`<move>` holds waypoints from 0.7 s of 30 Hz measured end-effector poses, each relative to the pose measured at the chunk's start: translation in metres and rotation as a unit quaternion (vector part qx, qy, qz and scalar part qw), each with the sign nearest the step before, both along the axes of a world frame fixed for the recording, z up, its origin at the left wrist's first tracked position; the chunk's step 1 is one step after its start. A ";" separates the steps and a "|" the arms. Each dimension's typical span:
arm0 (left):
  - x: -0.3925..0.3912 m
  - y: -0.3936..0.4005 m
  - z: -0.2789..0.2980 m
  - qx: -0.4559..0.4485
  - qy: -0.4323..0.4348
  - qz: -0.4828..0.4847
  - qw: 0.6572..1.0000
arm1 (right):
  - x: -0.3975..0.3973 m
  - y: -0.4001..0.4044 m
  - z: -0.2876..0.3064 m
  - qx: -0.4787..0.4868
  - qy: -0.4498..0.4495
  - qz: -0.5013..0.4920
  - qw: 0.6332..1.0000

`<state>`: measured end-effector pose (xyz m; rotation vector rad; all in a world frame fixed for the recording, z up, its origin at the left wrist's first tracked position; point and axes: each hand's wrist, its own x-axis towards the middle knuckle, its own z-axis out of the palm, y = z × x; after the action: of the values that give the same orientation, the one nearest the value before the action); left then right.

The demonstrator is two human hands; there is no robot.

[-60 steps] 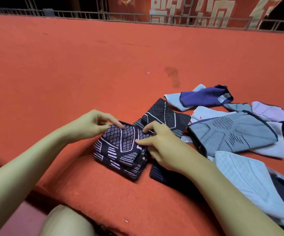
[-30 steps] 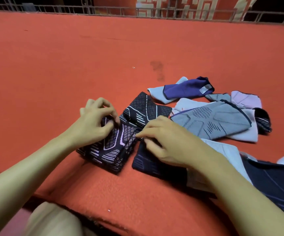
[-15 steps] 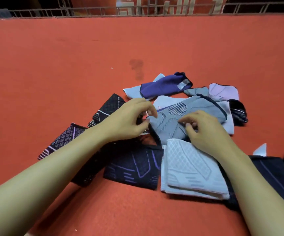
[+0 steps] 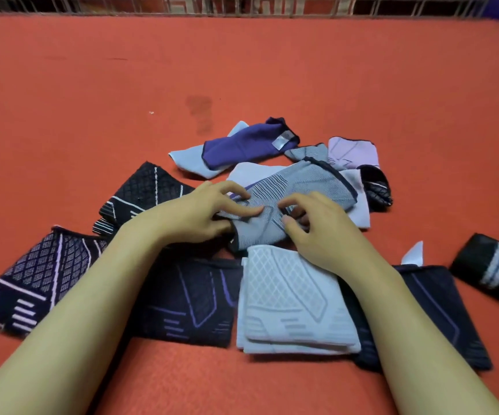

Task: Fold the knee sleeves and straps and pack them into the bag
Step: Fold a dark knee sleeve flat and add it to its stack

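Observation:
Both my hands rest on a grey ribbed knee sleeve [image 4: 299,187] in the middle of the pile. My left hand [image 4: 194,214] pinches its near left edge, and my right hand [image 4: 317,229] grips its near right part with curled fingers. A folded black-and-white patterned sleeve [image 4: 35,277] lies at the left. A dark navy sleeve [image 4: 194,301] and a folded white sleeve [image 4: 290,298] lie in front of my hands. No bag is in view.
Everything lies on a red carpeted surface [image 4: 92,100]. Behind are a purple sleeve [image 4: 245,142], a pale lilac piece [image 4: 353,151] and another black patterned sleeve [image 4: 143,193]. A black rolled strap with white stripes [image 4: 490,268] lies far right. A metal railing [image 4: 242,4] runs along the back.
My hands left the folded black-and-white sleeve, which now lies at the left, and moved right onto the grey sleeve. The view shifted right.

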<state>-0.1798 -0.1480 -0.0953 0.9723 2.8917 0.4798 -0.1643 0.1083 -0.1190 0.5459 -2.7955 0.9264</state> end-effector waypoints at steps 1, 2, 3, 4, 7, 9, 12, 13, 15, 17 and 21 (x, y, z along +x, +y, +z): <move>-0.001 -0.001 0.002 0.030 0.001 0.011 0.999 | 0.001 0.000 0.001 -0.007 -0.001 -0.003 1.000; 0.001 0.001 0.006 0.062 0.005 0.032 0.998 | 0.002 0.000 0.003 -0.019 0.001 -0.005 1.000; 0.002 0.003 0.009 0.097 0.024 0.059 0.993 | 0.005 -0.001 0.006 -0.037 0.002 -0.004 0.999; 0.005 0.009 0.013 0.132 0.052 0.090 0.986 | 0.007 -0.003 0.010 -0.057 -0.005 0.001 0.998; 0.016 0.039 0.019 0.219 0.098 0.174 0.955 | 0.016 -0.008 0.023 -0.093 -0.045 0.032 0.994; 0.020 0.055 0.013 0.271 0.083 0.218 0.934 | 0.018 -0.010 0.022 -0.080 -0.034 0.021 0.996; 0.023 0.068 0.005 0.337 0.014 0.291 0.895 | 0.015 -0.008 0.012 -0.055 0.086 -0.080 0.992; 0.024 0.069 0.004 0.381 -0.028 0.312 0.870 | 0.013 -0.006 0.011 -0.043 0.139 -0.114 0.983; 0.029 0.076 0.008 0.497 -0.125 0.321 0.797 | 0.011 -0.001 0.016 -0.081 0.161 -0.130 0.975; 0.032 0.082 0.013 0.589 -0.185 0.291 0.731 | 0.014 -0.003 0.025 -0.182 0.059 -0.080 0.978; 0.033 0.086 0.016 0.644 -0.179 0.227 0.709 | 0.018 -0.012 0.023 -0.137 -0.025 0.075 0.987</move>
<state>-0.1465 -0.0625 -0.0792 0.0010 2.0460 2.5184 -0.1461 0.0967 -0.0965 0.7049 -2.6325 1.3469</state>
